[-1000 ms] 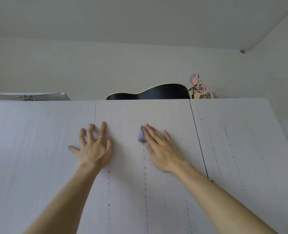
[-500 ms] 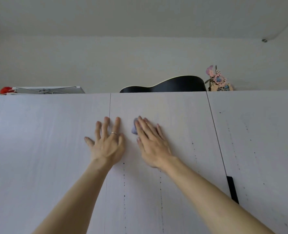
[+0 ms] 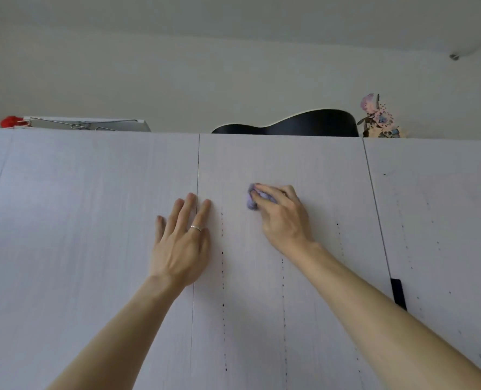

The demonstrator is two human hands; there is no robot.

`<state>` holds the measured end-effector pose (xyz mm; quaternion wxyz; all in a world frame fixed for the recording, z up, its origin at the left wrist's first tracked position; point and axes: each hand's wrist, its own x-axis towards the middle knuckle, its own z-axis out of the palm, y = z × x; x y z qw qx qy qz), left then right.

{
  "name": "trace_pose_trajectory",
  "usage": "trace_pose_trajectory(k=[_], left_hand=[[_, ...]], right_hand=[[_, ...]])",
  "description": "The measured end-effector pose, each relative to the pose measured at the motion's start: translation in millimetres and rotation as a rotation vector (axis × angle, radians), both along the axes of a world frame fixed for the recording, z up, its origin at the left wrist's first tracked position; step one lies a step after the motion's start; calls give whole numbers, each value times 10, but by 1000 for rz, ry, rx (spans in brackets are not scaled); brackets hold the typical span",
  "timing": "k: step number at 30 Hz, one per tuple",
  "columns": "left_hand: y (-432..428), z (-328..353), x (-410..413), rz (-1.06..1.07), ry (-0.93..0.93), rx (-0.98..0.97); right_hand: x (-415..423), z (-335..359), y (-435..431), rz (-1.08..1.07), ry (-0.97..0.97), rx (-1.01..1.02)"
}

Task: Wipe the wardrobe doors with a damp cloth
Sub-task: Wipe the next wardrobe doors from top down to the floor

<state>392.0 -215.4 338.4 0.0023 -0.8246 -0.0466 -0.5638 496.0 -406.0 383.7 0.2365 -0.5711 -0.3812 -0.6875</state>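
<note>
Cloth (image 3: 251,203) bunched in curled right hand (image 3: 283,219), seemingly pressed to middle door (image 3: 290,164) near its top edge; left hand (image 3: 181,244) flat across seam (image 3: 197,170).

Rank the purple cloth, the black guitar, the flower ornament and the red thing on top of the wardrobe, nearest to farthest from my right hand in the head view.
1. Purple cloth: gripped in the right hand.
2. Black guitar: on top, directly above.
3. Flower ornament: on top, up and right.
4. Red thing: on top, far left.
</note>
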Motion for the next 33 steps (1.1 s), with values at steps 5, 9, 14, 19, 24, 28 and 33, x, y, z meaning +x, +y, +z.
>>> trace_pose_trajectory(k=[5,9,14,19,24,28,33], left_hand=[[40,0,-5,5,9,11],[117,3,4,-4,-4,39],[181,-99,105,-84,-97,47],[375,-400,157,-56,-214,84],[485,-529,237,-25,-268,131],[496,-530,270,-27,-303,142],[506,-540,303,-9,-314,154]], right_hand=[[-28,664,-349,-73,184,174],[-124,440,-49,-5,178,281],[-213,-404,277,86,-55,-108],[-88,295,208,18,61,66],[-70,243,536,76,115,199],[-112,-513,444,9,-47,-85],[-141,-79,322,-174,-163,-94]])
